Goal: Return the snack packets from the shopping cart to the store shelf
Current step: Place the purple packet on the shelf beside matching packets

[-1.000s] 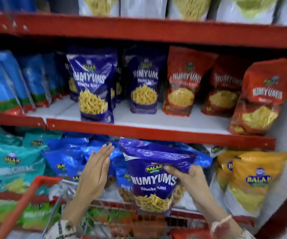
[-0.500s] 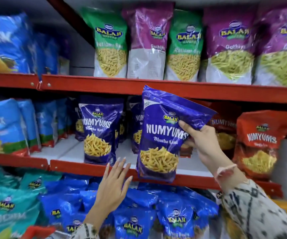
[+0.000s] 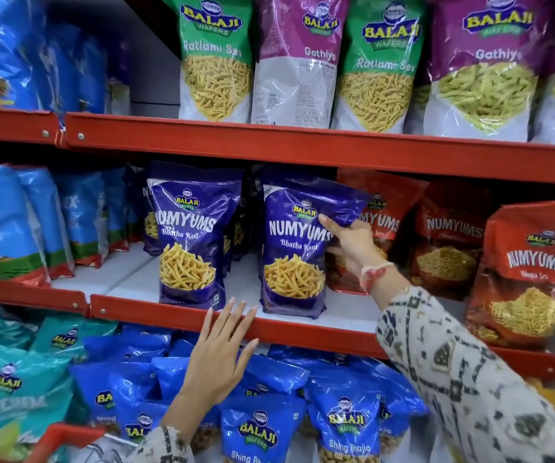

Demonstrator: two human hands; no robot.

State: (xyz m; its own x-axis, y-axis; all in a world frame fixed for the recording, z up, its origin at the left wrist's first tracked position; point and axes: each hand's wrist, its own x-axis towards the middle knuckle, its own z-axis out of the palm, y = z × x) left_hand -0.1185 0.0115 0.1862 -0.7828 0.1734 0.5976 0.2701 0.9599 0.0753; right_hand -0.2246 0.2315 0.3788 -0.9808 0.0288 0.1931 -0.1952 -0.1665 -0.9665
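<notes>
Gripping the purple packet (image 3: 294, 248) near its upper right corner, the right hand (image 3: 352, 243) has its thumb across the front by the logo and its fingers curled behind. The packet stands upright on the white board of the middle shelf (image 3: 346, 305), base just behind the red front lip, top slightly crumpled under the grip. It reads Numyums Bhatha Kani. A second purple packet (image 3: 189, 235) of the same kind stands just to its left, apart from it, with more purple ones behind. Red Numyums packets (image 3: 529, 272) fill the shelf to the right; the nearest one sits behind the right hand, contact unclear. Light blue bags (image 3: 5, 225) line the left end of that shelf.

The left hand (image 3: 217, 355) is flat and open, fingers spread and pointing up, holding nothing. Its fingertips lie over the red lip (image 3: 155, 314) just below the gap between the two purple packets; whether they touch it is hard to say.

The right arm wears a patterned sleeve (image 3: 463, 379) and a thread band (image 3: 374, 272) at the wrist.

The top shelf carries green Ratlami Sev bags (image 3: 216, 58) alternating with purple Gathiya bags (image 3: 294, 58). Below the middle shelf sit blue Shing Bhujia bags (image 3: 256, 436) and teal bags (image 3: 12, 385). The cart's red rim (image 3: 65, 436) shows at the bottom left corner.
</notes>
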